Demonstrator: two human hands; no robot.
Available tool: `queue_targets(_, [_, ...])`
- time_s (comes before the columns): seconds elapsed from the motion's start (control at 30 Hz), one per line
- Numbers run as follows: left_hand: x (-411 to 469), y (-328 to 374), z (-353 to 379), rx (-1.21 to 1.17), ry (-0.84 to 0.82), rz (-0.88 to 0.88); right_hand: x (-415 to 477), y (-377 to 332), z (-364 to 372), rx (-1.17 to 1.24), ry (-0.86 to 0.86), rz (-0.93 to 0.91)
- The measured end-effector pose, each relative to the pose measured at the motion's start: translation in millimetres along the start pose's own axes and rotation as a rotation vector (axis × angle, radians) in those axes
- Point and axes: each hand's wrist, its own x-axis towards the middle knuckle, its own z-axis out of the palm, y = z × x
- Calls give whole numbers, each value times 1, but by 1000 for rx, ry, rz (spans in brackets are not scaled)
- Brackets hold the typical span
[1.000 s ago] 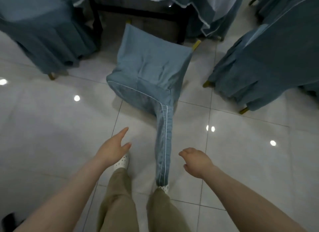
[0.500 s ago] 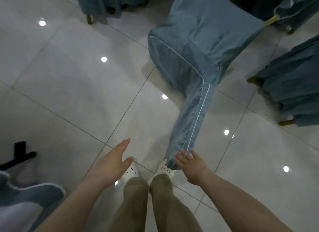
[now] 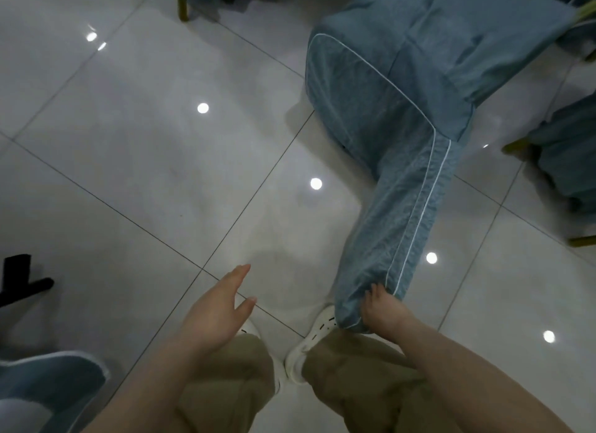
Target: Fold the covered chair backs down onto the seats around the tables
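Head view, looking straight down: the right hand (image 3: 383,313) grips the top end of the covered chair back (image 3: 403,213), fingers curled into the blue fabric beside its white piping. That chair back runs up and right from the hand to the covered seat (image 3: 445,45) at the upper right. The left hand (image 3: 216,316) hangs apart from the chair with fingers straight and thumb spread, holding nothing. Below the hands are khaki trousers (image 3: 354,384) and white shoes (image 3: 317,332) on the glossy tiled floor (image 3: 129,142). Another blue-covered chair (image 3: 567,161) stands at the right edge, and a gold chair leg (image 3: 183,9) shows at the top. A black object (image 3: 19,281) lies at the left, and a blue and white cloth (image 3: 48,381) sits in the lower left corner.
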Motion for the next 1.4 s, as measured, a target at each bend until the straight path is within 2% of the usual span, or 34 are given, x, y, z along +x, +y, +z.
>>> queue_targets(0.2, [-5, 1, 1, -5, -39, 16, -14, 12, -38, -10, 61, -214])
queue_targets(0.63, [-90, 40, -105, -7, 72, -37, -108, 17, -205, -51, 340, -239])
queue_targets(1.07, [-153, 79, -195, -73, 169, 11, -237, 45, -325, 101, 580, -124])
queue_targets(1.27, [-164, 86, -229, -57, 24, 134, -274, 55, -364, 132, 683, -15])
queue_targets(1.33, [-164, 93, -239, -43, 48, 177, -288, 62, -375, 153, 731, 33])
queue_targets(1.4, [-162, 101, -248, -18, 139, 213, -302, 70, -384, 187, 775, 75])
